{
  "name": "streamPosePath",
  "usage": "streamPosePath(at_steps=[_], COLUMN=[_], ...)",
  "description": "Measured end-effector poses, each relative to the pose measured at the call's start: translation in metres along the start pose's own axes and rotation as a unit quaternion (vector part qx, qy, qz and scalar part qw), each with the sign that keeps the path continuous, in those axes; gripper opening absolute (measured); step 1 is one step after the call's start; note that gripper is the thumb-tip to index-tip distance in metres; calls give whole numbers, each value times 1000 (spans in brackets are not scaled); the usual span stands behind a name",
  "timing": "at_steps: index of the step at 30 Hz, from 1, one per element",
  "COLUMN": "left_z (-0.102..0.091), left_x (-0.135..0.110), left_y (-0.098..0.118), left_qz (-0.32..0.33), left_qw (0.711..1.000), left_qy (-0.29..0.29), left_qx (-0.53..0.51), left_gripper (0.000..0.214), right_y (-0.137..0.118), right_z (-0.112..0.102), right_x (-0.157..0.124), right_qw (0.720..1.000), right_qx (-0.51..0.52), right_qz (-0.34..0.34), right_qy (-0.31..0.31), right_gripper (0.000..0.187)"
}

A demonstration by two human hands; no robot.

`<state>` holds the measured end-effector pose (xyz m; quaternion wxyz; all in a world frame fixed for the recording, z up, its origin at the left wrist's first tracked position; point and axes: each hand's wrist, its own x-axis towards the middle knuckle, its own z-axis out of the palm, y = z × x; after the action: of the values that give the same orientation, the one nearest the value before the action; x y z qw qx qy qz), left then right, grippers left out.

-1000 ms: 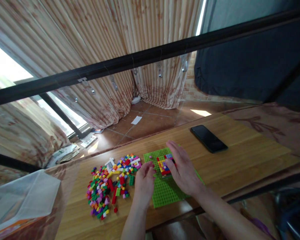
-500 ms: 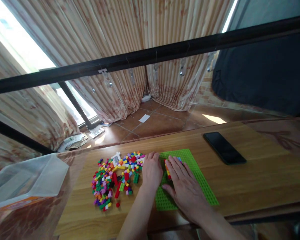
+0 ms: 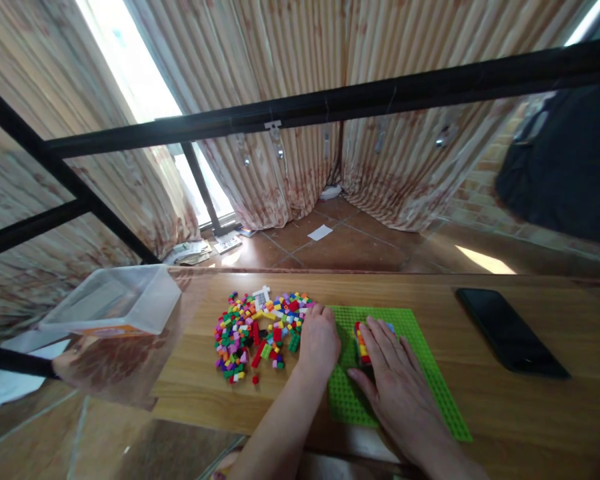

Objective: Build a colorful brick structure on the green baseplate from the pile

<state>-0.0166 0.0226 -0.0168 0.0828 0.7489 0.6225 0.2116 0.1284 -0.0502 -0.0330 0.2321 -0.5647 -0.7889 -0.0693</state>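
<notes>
A green baseplate [image 3: 353, 403] lies on the wooden table. On it stands a small block of toy bricks [image 3: 362, 343] in red, yellow, orange and blue, mostly covered by my right hand [image 3: 397, 373]. That hand lies flat over the bricks with its fingers stretched out and its thumb apart. At the plate's left edge, my left hand [image 3: 320, 341] is closed with its fingers curled downward; whatever they hold, if anything, is hidden. Just left of it spreads a pile of loose toy bricks [image 3: 235, 333] in many colours.
A black phone [image 3: 510, 333] lies on the table [image 3: 200, 393] to the right. At the left stands a clear plastic bin [image 3: 125, 300]. Black metal bars [image 3: 300, 113] cross in front of long curtains [image 3: 290, 60]. Papers [image 3: 321, 232] lie on the tiled floor beyond.
The view has turned, so the table, bricks and bin appear farther right. Both hands keep nearly the same places: the right over the built bricks, the left at the plate's edge.
</notes>
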Motion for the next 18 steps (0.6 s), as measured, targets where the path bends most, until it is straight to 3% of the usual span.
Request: streamPosePath(at_steps=[7, 18], left_z=[-20, -43], left_x=[-14, -23], left_y=[-19, -30], left_qz=[-43, -60], left_qw=[999, 998], left_qy=[7, -16], left_qx=[-33, -8], left_gripper=[21, 24], right_y=[-4, -10], right_z=[5, 1], right_x=[2, 12], right_qw=[999, 996], right_qx=[10, -5], right_qz=[20, 62], right_qy=[23, 61], right_gripper=[61, 49])
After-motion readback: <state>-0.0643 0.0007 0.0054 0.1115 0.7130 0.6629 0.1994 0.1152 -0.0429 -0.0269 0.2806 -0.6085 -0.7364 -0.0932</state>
